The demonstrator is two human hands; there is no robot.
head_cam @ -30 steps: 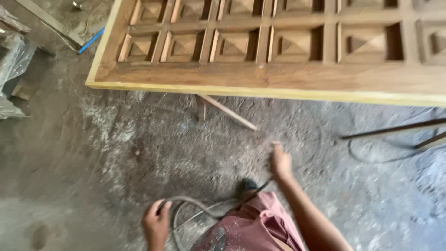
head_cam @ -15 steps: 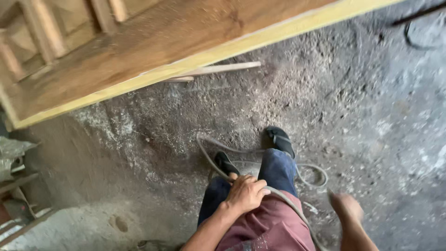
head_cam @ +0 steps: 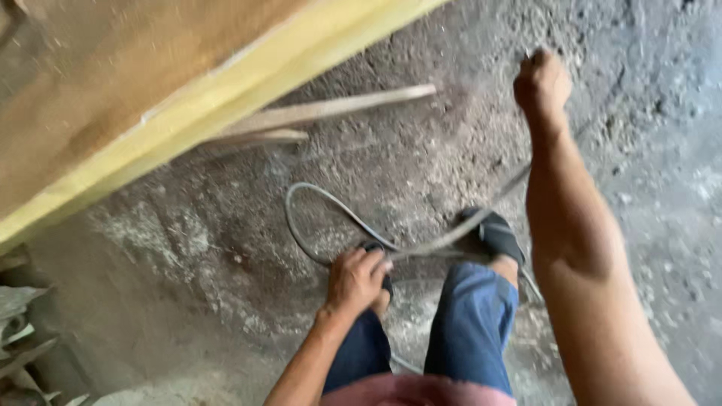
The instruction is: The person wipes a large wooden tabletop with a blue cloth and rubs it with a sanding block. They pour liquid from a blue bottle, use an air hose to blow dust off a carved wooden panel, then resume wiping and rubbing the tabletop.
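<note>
Gripping grey cable point(head_cam: 331, 207) with left hand point(head_cam: 355, 280) by feet, looping forward-left; right hand point(head_cam: 543, 81) fisted farther ahead, hold unclear.

You stand on a rough, dusty concrete floor point(head_cam: 451, 150); a big wooden panel with a yellow edge point(head_cam: 226, 98) lies upper left, thin wood slats point(head_cam: 331, 109) beside it

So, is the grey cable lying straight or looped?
Looped: the grey cable curves round on the floor before the left hand.
</note>
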